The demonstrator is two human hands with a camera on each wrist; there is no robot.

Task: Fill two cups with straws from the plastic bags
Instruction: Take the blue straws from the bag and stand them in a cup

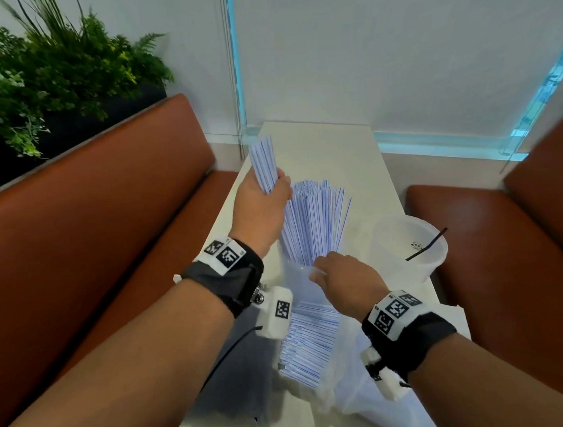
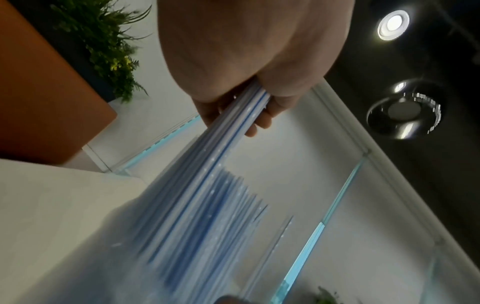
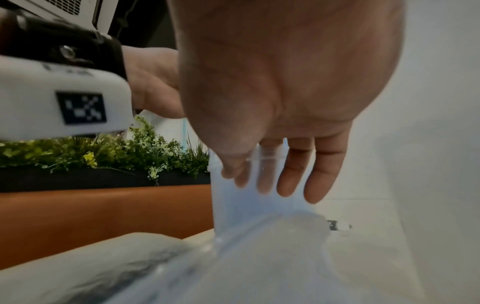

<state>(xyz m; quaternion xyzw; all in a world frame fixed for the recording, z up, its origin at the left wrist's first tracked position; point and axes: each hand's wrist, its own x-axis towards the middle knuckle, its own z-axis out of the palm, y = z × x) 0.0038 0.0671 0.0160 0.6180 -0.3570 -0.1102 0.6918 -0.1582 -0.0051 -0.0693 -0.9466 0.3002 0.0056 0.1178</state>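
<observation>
The left hand (image 1: 260, 198) is curled round a bundle of white, blue-striped plastic straws (image 1: 265, 162), held above the bench (image 1: 352, 165) with its long axis near upright, upper ends tilted slightly left and far. The right hand (image 1: 344, 275), fingers fairly straight, steadies the rim of a clear plastic cup (image 1: 297, 277) already crowded with upright, fanned straws (image 1: 316, 221). To the right stands a second translucent cup (image 1: 410, 243) holding only one black straw (image 1: 426, 245), so it seems about half remains. Nearer lies a clear plastic bag (image 1: 311, 341) with more straws.
</observation>
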